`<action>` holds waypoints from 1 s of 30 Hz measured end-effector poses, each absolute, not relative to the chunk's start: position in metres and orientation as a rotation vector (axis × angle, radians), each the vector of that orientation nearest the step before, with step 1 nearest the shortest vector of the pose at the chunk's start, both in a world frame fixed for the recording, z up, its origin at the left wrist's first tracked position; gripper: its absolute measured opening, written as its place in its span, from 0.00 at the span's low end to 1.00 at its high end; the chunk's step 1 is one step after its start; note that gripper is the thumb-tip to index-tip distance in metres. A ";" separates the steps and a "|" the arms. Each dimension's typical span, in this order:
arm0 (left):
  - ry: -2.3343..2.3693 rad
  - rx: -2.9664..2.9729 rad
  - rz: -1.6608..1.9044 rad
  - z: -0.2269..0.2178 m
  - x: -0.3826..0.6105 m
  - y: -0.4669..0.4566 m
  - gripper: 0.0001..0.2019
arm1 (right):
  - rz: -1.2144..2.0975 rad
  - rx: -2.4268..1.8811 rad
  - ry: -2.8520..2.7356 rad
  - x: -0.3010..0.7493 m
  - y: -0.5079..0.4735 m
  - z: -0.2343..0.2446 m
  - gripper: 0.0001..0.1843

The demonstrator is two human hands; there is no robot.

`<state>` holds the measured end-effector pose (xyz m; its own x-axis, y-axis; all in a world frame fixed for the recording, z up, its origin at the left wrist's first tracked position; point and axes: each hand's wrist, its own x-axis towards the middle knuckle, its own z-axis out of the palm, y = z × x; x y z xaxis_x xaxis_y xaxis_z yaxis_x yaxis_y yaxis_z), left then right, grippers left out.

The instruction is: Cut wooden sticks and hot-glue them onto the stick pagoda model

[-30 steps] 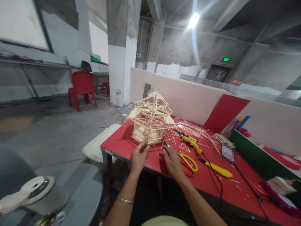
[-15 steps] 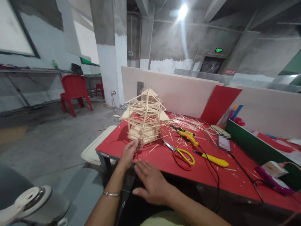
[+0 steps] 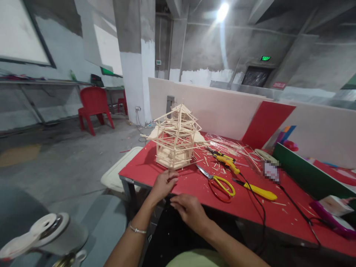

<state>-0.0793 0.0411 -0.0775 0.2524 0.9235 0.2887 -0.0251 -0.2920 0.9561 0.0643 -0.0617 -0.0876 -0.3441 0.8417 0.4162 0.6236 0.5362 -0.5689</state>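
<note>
A model pagoda [image 3: 178,139] built of thin wooden sticks stands upright on the red tabletop. My left hand [image 3: 162,185] is at the table's front edge, just below the model's base, with fingers bent and thumb drawn close to them. To its right, my right hand [image 3: 191,213] is in front of the edge, fingertips pressed together in a pinch. Anything between either hand's fingers is too small to make out. Scissors [image 3: 219,187] with one yellow and one red handle lie right of the model. Behind them is a yellow-and-black glue gun [image 3: 228,163].
A yellow-handled cutter [image 3: 258,191] lies farther right, with a black cable beside it. Stick scraps and a plastic bag of sticks [image 3: 222,142] lie behind the tools. A green board [image 3: 311,176] borders the right side. A pale stool [image 3: 121,167] stands left of the table [image 3: 189,189].
My left hand has come away from the model's base, slightly right and down. My right hand's fingers, outstretched before, are now drawn together. The camera view has shifted a little left.
</note>
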 end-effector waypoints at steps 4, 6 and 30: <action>0.955 1.502 1.199 -0.080 -0.076 0.041 0.10 | 0.434 -1.234 -2.012 0.067 -0.064 -0.081 0.17; 0.997 1.489 1.199 -0.081 -0.072 0.041 0.14 | 0.406 -1.270 -1.979 0.066 -0.063 -0.077 0.24; 1.093 1.532 1.588 -0.058 -0.089 0.043 0.09 | 0.534 -0.789 -2.563 0.046 -0.076 -0.086 0.27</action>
<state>-0.0885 0.0429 -0.0582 -0.0900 0.8962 0.4344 0.0861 -0.4275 0.8999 0.0457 -0.0761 -0.0860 -0.7583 0.5964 0.2633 0.4417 0.7670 -0.4654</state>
